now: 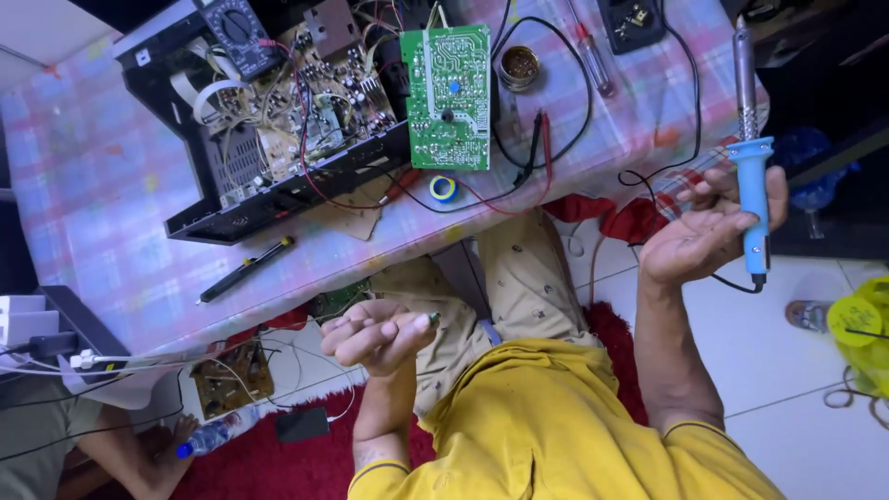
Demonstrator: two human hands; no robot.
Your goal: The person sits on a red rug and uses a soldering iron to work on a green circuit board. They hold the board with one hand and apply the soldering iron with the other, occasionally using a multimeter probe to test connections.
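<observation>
The right hand [713, 231] grips the blue-handled soldering iron [752, 176] beyond the surface's [102, 194] edge, long axis parallel to it, while the left hand [375, 335], nearer the green circuit board [448, 97], pinches a small part [432, 318].

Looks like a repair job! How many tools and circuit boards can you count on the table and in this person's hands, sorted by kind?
Soldering irons: 1, blue-handled soldering iron in the right hand
Screwdrivers: 2, black screwdriver, clear-handled screwdriver
Multimeters: 1, multimeter
Loose green circuit boards: 1, green board
Total: 5
</observation>
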